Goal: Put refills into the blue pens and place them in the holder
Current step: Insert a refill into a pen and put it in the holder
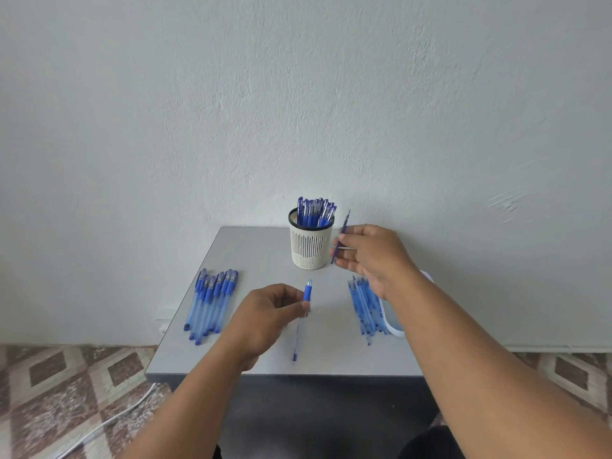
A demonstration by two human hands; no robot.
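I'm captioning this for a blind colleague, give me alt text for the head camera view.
Over a small grey table, the left hand holds a blue pen while the right hand holds a refill. A white holder of pens stands behind, with more pens left and refills right.

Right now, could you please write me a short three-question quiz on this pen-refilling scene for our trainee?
1. True or false: the holder already contains pens.
2. Which hand pinches the refill? A) left B) right C) neither
3. Fill in: the left hand holds a pen barrel by its blue ____.

Key:
1. True; capped blue pens stand in it.
2. B; the right hand holds it beside the holder.
3. Grip; the clear barrel points down toward the table.
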